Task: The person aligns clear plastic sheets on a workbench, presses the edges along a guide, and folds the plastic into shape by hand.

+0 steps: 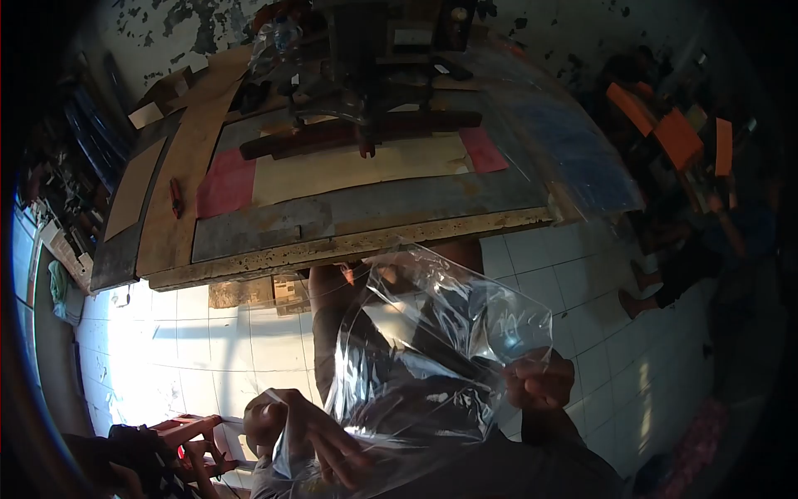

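A clear, crinkled plastic bag (432, 333) is stretched over my lap, glossy with reflections. My right hand (540, 380) grips its right side, the fingers closed around the film near a corner. At the lower left, my left hand (312, 437) has the film between thumb and fingers, with the fingers fairly straight and partly seen through the plastic. The bag's upper edge comes up close to the front of the workbench (366, 236).
On the bench, a dark press-like machine (362, 121) stands over a cream sheet (357, 175) with pink ends. Red-handled pliers (175, 198) lie to the left. A person (698, 258) sits at the right near orange pieces (677, 137). A red-brown wooden stool (195, 437) is lower left.
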Demonstrator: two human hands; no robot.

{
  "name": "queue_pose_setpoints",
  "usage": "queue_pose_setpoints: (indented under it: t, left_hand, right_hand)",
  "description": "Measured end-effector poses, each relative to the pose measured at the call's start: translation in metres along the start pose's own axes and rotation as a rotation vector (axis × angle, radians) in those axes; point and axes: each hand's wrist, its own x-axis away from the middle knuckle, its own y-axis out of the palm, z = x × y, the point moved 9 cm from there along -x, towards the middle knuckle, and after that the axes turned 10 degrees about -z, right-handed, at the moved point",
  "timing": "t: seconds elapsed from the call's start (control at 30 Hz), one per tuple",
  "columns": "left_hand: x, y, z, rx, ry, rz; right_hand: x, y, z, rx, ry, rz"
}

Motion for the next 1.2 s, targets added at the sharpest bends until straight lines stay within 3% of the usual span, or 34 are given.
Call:
queue_pose_setpoints:
  t: [0.1, 0.23, 0.37, 0.47, 0.57, 0.67, 0.83, 1.1, 1.2]
  left_hand:
    - [-0.008, -0.003, 0.009, -0.037, 0.069, 0.07]
    - [-0.012, -0.043, 0.046, -0.051, 0.3, 0.378]
    - [-0.041, -0.09, 0.09, -0.051, 0.485, 0.666]
    - [-0.076, -0.118, 0.104, -0.081, 0.394, 0.791]
    - [-0.087, -0.131, 0.121, -0.236, 0.446, 0.216]
    - [-0.093, -0.116, 0.151, -0.787, 0.372, 0.374]
    - [-0.103, -0.101, 0.163, -0.882, 0.328, 0.417]
    - [-0.099, -0.099, 0.166, -0.874, 0.351, 0.486]
    - [-0.094, -0.113, 0.17, -0.839, 0.31, 0.527]
  right_hand:
    - [-0.002, -0.019, -0.006, -0.121, 0.07, -0.05]
    - [-0.016, -0.037, 0.004, -0.254, 0.292, -0.175]
    - [-0.006, -0.039, 0.058, 0.045, 0.571, -0.225]
    - [0.017, -0.038, 0.113, 0.087, 0.689, -0.022]
    - [0.011, -0.037, 0.143, 0.104, 0.671, 0.051]
    - [-0.012, -0.027, 0.165, 0.205, 0.623, -0.011]
    - [0.007, -0.012, 0.209, 0.035, 0.661, 0.016]
    - [0.014, -0.021, 0.171, 0.003, 0.673, -0.016]
    - [0.026, -0.022, 0.174, -0.018, 0.706, -0.129]
